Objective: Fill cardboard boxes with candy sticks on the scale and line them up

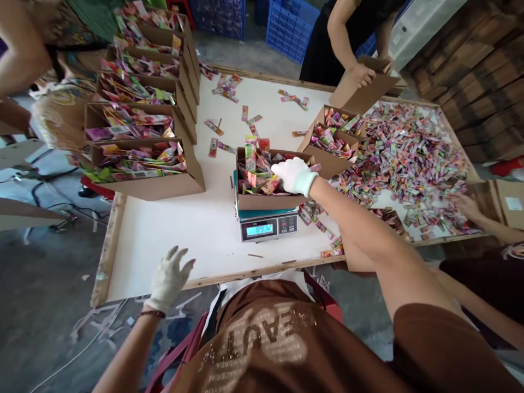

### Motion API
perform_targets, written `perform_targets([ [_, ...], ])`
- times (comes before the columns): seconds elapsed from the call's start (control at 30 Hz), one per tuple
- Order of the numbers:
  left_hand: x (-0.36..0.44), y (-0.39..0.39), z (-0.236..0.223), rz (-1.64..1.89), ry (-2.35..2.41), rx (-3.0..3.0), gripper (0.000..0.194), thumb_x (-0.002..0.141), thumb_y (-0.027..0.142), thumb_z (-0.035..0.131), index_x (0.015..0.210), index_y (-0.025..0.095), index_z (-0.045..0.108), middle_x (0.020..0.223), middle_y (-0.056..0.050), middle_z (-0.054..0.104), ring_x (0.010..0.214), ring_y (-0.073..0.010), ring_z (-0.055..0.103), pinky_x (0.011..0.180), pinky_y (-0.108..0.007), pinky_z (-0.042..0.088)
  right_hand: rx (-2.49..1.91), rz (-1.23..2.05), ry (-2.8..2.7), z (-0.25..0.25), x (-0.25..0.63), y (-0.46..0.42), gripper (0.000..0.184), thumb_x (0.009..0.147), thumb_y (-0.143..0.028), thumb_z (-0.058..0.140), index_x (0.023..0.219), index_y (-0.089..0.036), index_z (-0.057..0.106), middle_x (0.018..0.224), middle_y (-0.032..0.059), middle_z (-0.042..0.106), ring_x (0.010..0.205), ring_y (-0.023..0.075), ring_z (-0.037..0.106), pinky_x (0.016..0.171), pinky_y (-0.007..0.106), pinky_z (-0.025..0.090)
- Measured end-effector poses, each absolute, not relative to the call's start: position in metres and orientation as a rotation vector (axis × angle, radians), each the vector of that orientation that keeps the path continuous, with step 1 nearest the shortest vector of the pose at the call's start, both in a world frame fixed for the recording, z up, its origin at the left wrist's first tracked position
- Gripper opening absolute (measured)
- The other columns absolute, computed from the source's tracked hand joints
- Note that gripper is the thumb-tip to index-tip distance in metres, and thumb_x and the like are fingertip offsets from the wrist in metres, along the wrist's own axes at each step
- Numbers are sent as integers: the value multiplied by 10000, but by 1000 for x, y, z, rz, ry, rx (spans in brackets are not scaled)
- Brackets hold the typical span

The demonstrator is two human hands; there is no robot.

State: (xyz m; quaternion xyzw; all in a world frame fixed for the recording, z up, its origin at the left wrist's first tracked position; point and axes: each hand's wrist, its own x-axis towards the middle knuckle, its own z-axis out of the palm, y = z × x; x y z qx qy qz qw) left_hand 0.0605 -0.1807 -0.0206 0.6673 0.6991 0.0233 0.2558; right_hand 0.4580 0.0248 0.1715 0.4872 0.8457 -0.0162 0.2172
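My left hand (170, 281), in a white glove with bare-looking fingertips, hovers by the table's front edge. Its fingers are apart and it holds nothing. My right hand (293, 174), in a white glove, is at the right side of an open cardboard box (266, 203) filled with small colourful candy packets (250, 158). Its fingers are curled down among the packets; what they grip is hidden. Under the box is a digital scale (268, 226) with a lit blue display.
Several filled boxes (164, 183) stand in a row on the left. Loose packets (409, 147) are heaped on the right of the white table (164, 234). Across it, a co-worker's hands (362, 75) hold a box (356, 90); another person's hand (466, 207) touches the heap.
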Motion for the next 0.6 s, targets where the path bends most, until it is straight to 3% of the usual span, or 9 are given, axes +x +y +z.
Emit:
perform_targets([
  [0.13, 78, -202, -42, 101, 1796, 1755, 496, 952, 481, 461, 1266, 143, 641, 1480, -218, 551, 1276, -356, 629, 1104, -459, 501, 1434, -87, 2428, 199, 477, 12, 406, 843, -161, 567, 1236, -180, 665, 1207, 131, 729, 1036, 305, 698, 768, 360, 443],
  [0.27, 102, -180, -45, 263, 1713, 1840, 514, 953, 496, 484, 1268, 124, 647, 1458, -222, 575, 1255, -361, 641, 1092, -499, 514, 1646, -64, 2545, 235, 513, -9, 436, 826, -152, 566, 1251, -169, 661, 1256, 122, 710, 1093, 290, 671, 852, 362, 480],
  [0.4, 134, -150, -43, 480, 1612, 1959, 504, 960, 524, 520, 1278, 151, 637, 1423, -193, 615, 1239, -341, 655, 1071, -511, 537, 1924, -68, 2564, 264, 574, -43, 318, 834, -258, 586, 1125, -168, 681, 1144, 149, 730, 1037, 316, 674, 864, 410, 522],
  [0.6, 164, -143, -52, 514, 1467, 2034, 459, 977, 495, 553, 1298, 174, 620, 1418, -176, 615, 1293, -312, 625, 1106, -493, 529, 2386, -7, 2257, 218, 690, -96, 331, 810, -456, 652, 1100, -298, 679, 872, 112, 723, 813, 375, 715, 710, 530, 579],
])
